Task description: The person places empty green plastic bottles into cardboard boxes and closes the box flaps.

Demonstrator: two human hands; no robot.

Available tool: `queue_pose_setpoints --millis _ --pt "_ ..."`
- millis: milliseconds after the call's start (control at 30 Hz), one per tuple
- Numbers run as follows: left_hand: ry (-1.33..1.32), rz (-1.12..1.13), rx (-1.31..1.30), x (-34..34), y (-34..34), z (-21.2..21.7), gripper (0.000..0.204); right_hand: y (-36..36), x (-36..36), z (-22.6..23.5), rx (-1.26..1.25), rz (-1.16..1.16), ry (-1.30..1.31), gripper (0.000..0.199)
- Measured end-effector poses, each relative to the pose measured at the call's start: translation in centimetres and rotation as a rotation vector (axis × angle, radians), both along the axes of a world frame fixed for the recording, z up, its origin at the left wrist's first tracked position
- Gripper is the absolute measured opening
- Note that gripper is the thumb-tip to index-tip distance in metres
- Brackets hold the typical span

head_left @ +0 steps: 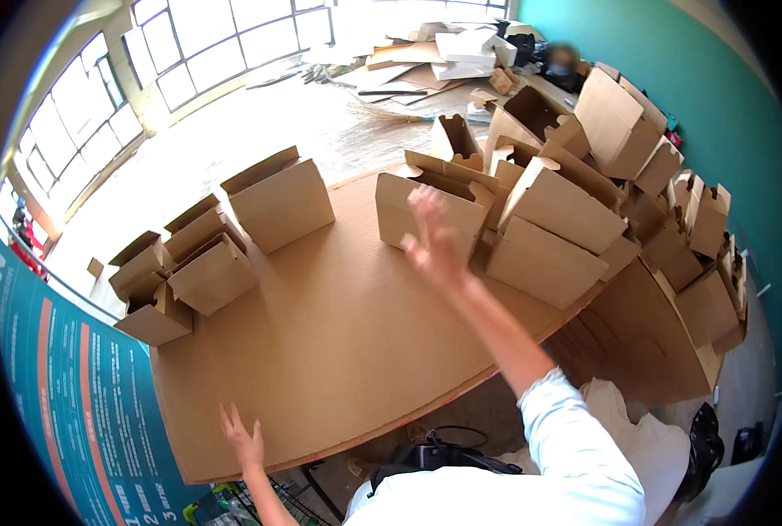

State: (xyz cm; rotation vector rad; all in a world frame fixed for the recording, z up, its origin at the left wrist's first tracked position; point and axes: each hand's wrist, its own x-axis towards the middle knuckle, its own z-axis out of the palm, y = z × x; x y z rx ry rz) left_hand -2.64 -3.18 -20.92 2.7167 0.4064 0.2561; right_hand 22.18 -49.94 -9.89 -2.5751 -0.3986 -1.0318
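At left, four small open-topped cartons (212, 278) stand grouped on the cardboard-covered bench (329, 342); the left hand (245, 444), fingers spread, hangs empty over its near edge; a larger carton (284, 207) stands farther back. The right hand (438, 247), blurred, fingers apparently spread, overlaps an open carton (392, 210) beside the stacked cartons (544, 261), contact unclear; best to grip an upright wall, not a loose flap, steadying it left-handed.
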Motion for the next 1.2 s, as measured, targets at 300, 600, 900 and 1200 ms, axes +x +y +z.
queue_pose_setpoints --millis 300,600,900,1200 --pt "-0.183 0.274 -0.12 -11.9 0.8 1.9 0.047 -8.4 9.3 0.4 -0.007 0.231 0.774 0.027" --pt "-0.173 0.739 -0.067 -29.1 8.1 -5.5 0.039 8.0 -2.4 2.3 -0.104 0.6 0.898 0.021" --pt "0.415 0.929 -0.105 -47.6 9.7 -19.5 0.079 22.7 -13.4 4.5 -0.268 1.15 0.833 0.019" --pt "0.809 1.027 -0.277 -45.5 11.0 -14.7 0.11 30.3 -19.6 5.5 -0.343 1.188 0.825 0.019"
